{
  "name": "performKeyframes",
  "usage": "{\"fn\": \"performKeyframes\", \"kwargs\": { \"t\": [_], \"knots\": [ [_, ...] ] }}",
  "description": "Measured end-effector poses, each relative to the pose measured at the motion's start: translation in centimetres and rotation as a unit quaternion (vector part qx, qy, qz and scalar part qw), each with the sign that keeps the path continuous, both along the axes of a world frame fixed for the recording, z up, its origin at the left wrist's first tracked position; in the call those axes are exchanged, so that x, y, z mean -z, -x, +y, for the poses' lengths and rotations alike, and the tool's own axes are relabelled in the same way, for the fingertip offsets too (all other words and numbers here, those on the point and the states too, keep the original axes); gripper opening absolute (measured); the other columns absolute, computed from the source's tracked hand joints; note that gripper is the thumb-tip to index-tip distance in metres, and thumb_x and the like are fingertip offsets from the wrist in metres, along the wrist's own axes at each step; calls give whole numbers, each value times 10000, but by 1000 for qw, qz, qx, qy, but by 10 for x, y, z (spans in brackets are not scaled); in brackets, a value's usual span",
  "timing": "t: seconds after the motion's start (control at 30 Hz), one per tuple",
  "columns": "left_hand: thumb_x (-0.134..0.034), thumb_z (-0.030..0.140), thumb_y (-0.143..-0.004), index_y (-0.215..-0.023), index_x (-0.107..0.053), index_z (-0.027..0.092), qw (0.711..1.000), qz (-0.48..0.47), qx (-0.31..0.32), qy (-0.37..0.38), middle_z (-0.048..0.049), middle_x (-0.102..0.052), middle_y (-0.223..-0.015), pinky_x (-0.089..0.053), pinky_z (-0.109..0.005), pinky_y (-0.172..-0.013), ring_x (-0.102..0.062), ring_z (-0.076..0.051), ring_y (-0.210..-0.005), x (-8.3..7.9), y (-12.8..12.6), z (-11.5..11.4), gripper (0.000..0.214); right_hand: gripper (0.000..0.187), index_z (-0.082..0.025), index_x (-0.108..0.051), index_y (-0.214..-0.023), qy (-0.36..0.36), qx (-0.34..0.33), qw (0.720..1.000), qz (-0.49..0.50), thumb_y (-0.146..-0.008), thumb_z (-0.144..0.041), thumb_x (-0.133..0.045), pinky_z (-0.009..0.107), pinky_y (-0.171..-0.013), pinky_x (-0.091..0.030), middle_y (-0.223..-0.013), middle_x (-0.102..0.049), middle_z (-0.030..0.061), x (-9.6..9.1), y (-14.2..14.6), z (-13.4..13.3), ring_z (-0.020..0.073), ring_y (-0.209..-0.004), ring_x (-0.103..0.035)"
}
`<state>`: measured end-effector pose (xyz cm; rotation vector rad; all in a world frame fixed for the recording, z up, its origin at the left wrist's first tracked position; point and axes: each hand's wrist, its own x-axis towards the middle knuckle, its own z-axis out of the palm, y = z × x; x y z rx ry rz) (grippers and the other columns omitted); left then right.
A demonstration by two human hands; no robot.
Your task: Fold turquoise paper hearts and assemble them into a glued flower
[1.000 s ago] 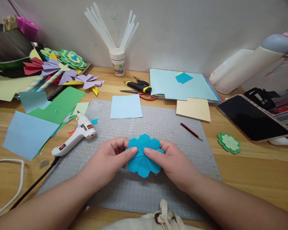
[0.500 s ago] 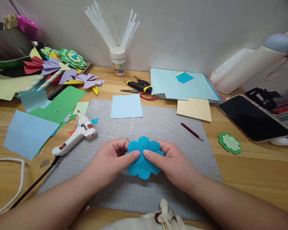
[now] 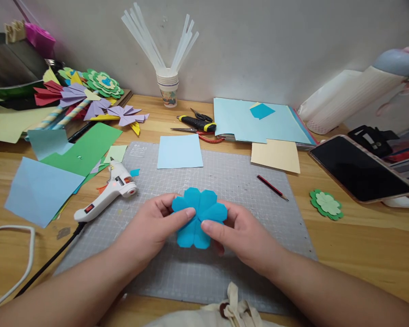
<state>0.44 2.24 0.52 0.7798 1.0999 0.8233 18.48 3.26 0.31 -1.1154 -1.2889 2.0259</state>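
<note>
A blue paper flower (image 3: 199,204) with rounded, creased petals is held up over the grey cutting mat (image 3: 225,172). My left hand (image 3: 160,218) grips its left side, thumb on top near the centre and the other fingers curled behind. On the right side my right hand (image 3: 240,227) pinches it the same way, its thumb just below and right of the centre. The fingers under the paper are mostly hidden. Beyond the hands lies a light blue paper square (image 3: 180,152) on the mat.
A white hot glue gun (image 3: 112,188) lies at left beside green and blue paper sheets (image 3: 85,143). A pencil (image 3: 271,187), a green layered paper flower (image 3: 326,204) and a phone (image 3: 363,168) are at right. Scissors (image 3: 187,130) and a cup of white sticks (image 3: 168,88) stand behind.
The blue paper flower has turned between my hands and shifted slightly left and up. My right thumb has moved a little lower on it. Both hands still grip it.
</note>
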Motion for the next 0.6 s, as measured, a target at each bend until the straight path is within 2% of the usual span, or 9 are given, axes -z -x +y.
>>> {"fn": "performKeyframes", "kwargs": {
  "t": [0.1, 0.23, 0.37, 0.6],
  "knots": [
    [-726, 344, -746, -803, -678, 173, 1000, -2, -9, -7, 10, -686, -730, -479, -189, -587, -577, -97, -614, 2, 1, 0, 187, 212, -179, -580, -754, -9, 18, 1000, -4, -749, -376, -658, 211, -484, -374, -633, -548, -26, -3, 1, 2, 86, -531, -441],
    [-716, 344, -761, -869, -708, 191, 1000, 3, 31, -2, 2, -724, -774, -485, -202, -630, -604, -111, -652, 3, 3, 0, 187, 187, -171, -613, -789, -11, 27, 1000, -8, -764, -356, -620, 217, -498, -374, -631, -551, -22, -5, 0, 3, 91, -546, -440],
    [-716, 326, -767, -801, -728, 194, 998, -9, 63, 5, 12, -739, -731, -485, -195, -627, -634, -113, -647, 2, 3, 0, 137, 158, -171, -622, -791, -19, 13, 1000, -8, -778, -327, -608, 206, -484, -372, -624, -550, -26, -4, -1, 4, 89, -543, -458],
    [-748, 321, -718, -729, -722, 183, 998, 18, 54, 16, 16, -739, -694, -485, -195, -614, -624, -106, -611, -1, 2, 0, 141, 105, -180, -647, -811, -38, -4, 999, 6, -791, -264, -587, 193, -492, -395, -623, -566, -31, -4, -3, 5, 79, -530, -479]
  ]
}}
